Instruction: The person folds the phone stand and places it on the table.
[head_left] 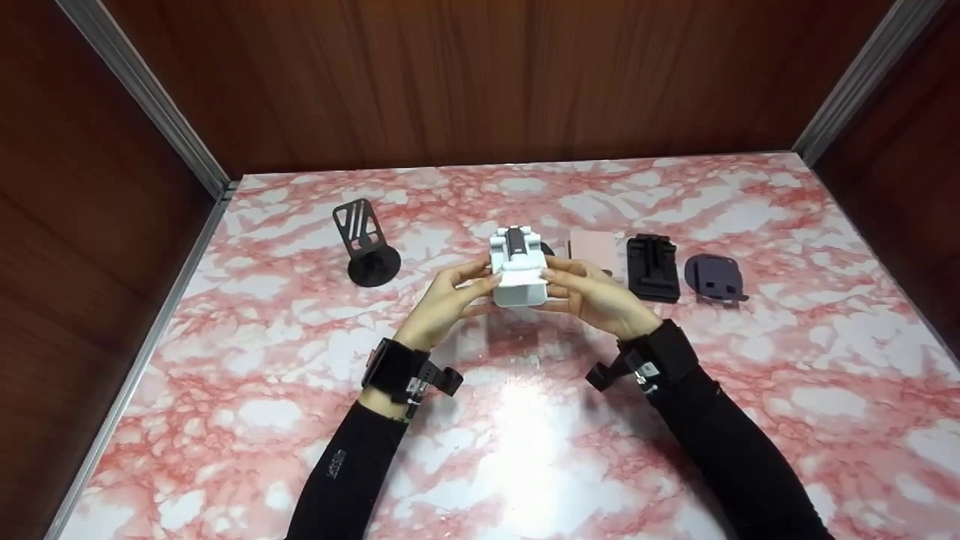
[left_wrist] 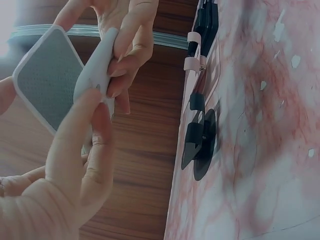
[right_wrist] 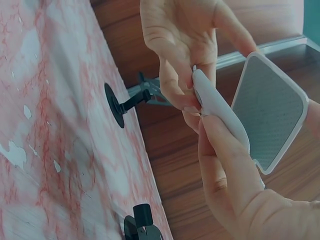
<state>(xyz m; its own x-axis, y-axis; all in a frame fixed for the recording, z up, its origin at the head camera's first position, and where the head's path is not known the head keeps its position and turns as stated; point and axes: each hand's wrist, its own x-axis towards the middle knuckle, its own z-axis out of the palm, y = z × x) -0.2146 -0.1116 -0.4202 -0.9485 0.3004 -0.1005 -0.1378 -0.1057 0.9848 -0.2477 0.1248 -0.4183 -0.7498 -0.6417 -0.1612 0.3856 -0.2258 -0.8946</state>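
Note:
A white folding phone stand (head_left: 523,295) is held up above the table between both hands in the head view. My left hand (head_left: 450,296) pinches its left side, and my right hand (head_left: 596,295) pinches its right side. Both thumbs lie on the white part facing me. Seen from the left wrist, the stand (left_wrist: 50,75) shows a square plate with a grey textured pad and a white rounded piece beside it. The right wrist view has the same grey-padded plate (right_wrist: 270,112) tilted, with fingers around the white piece.
An upright black phone stand (head_left: 375,266) with a round base is at the left. To the right lie a pink stand (head_left: 592,249), a black folded stand (head_left: 652,271) and a dark purple one (head_left: 716,277). Wooden walls (head_left: 487,82) border the marbled table (head_left: 285,345).

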